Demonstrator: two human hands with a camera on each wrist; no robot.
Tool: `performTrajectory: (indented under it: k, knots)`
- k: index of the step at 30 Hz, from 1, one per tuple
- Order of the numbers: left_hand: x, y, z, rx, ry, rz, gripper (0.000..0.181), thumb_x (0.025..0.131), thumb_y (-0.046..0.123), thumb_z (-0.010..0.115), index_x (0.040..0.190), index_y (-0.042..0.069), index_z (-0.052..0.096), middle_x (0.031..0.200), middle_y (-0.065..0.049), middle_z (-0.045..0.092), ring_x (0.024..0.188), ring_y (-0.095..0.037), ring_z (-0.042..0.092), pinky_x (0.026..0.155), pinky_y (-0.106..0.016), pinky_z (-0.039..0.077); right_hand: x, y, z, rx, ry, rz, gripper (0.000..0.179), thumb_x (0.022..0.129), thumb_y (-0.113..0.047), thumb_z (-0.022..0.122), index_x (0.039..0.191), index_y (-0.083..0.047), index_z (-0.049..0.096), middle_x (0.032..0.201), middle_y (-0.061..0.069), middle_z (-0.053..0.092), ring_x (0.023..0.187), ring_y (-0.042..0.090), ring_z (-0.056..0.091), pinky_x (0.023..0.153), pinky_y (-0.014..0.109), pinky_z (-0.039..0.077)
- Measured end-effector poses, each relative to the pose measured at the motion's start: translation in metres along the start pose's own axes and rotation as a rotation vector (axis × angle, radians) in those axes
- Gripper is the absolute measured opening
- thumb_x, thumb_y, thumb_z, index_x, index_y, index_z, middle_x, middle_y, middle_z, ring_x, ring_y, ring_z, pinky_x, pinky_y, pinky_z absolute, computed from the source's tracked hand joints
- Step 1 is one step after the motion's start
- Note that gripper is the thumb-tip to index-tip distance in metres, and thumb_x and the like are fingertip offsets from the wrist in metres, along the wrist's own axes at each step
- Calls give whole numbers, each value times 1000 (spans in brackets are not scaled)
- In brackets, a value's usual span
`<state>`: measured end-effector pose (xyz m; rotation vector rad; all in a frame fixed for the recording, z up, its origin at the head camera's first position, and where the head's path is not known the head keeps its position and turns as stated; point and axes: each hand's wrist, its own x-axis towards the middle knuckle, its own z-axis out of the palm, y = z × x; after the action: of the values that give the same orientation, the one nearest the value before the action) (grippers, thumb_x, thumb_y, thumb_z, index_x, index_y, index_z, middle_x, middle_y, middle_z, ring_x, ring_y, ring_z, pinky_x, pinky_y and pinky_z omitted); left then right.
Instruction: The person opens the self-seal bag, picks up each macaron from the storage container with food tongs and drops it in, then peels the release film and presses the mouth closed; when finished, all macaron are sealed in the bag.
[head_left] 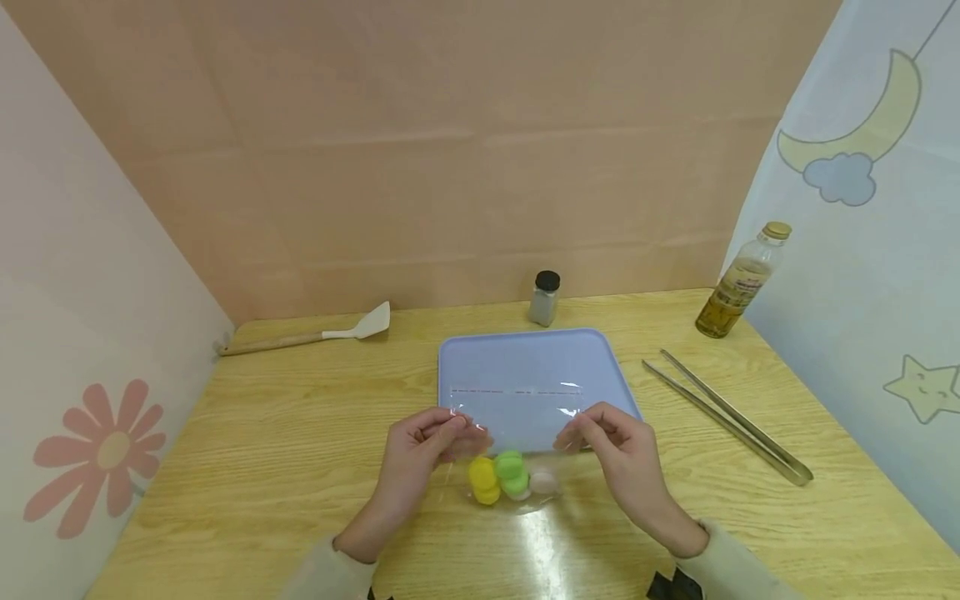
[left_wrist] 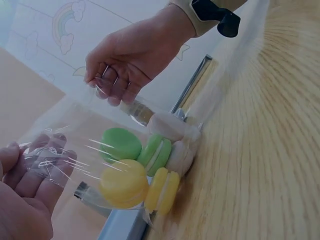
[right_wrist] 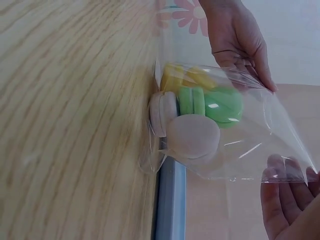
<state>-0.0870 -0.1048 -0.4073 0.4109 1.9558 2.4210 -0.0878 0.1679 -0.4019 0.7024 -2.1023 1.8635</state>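
So, working over a wooden table [head_left: 292, 467] across the lower half of the head view, with a pale blue tray [head_left: 532, 354] just below centre. Holding a clear bag [head_left: 517, 437] at lower centre, partly overlapping the tray in view. Pinching its left side with the left hand [head_left: 416, 450], thumb against fingers, and its right side likewise with the right hand [head_left: 626, 450]. Showing metal tongs [head_left: 723, 403] at right, a spatula [head_left: 300, 340] left of centre, a bottle [head_left: 738, 287] above the tongs, a jar [head_left: 543, 306] near centre. Carrying yellow, green and pale pink macaron-shaped pieces [head_left: 512, 471] low inside the bag.
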Motion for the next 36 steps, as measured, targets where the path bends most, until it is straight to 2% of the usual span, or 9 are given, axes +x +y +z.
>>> performTrajectory:
  k: [6,10,13,15,19,23,26,29,36]
  knots:
    - [-4,-1,4,-91,-8,25,22,102,7,61,106,-14,66,94,-23,74,86,-37,74,77,-47,58,1,-4,3,86,49,-44,8,101,10,51,102,11,58,86,21,70,75,25,71,70,34,59]
    - [-5,-3,6,-101,-6,29,21,101,6,62,105,-14,66,93,-24,74,86,-37,74,77,-48,58,8,-11,6,106,131,-192,20,95,21,52,115,20,51,100,29,66,90,25,70,78,31,58]
    - [-6,-3,7,-96,-12,40,22,102,5,61,105,-16,65,93,-24,73,86,-36,74,78,-47,58,15,-22,11,-49,192,-388,22,92,20,55,114,21,55,107,30,64,103,26,66,90,30,53]
    - [-7,-3,8,-91,-17,51,23,102,5,60,105,-17,64,94,-25,73,87,-35,74,79,-47,58,21,-32,18,-211,206,-497,16,95,9,59,110,14,63,110,26,66,107,26,65,95,27,49]
    - [-9,-3,8,-81,-26,79,24,103,6,59,106,-17,64,95,-26,73,87,-34,74,80,-47,58,33,-50,39,-436,100,-653,20,103,-15,59,106,1,71,114,18,68,105,30,64,94,24,48]
    - [-10,-4,10,-82,-47,107,23,103,5,58,106,-17,65,96,-27,72,89,-34,74,80,-48,58,39,-55,54,-532,-70,-625,26,107,-24,55,113,-7,73,121,11,66,111,32,61,98,32,47]
    - [-10,-4,11,-80,-65,125,23,103,4,57,106,-17,65,97,-29,71,89,-34,74,79,-48,58,43,-53,59,-586,-146,-593,24,106,-24,57,117,-11,73,122,7,66,114,29,60,99,41,46]
    - [-10,-3,13,-78,-73,129,25,103,4,57,106,-20,63,96,-31,71,88,-33,74,79,-48,58,47,-51,62,-611,-175,-592,19,100,-15,67,117,-11,74,118,6,68,110,27,62,96,46,47]
    - [-11,-4,14,-92,-89,136,26,103,2,56,106,-23,61,96,-31,71,88,-31,74,79,-47,58,50,-49,69,-607,-181,-573,31,83,4,80,111,-8,76,106,3,71,98,22,65,84,41,50]
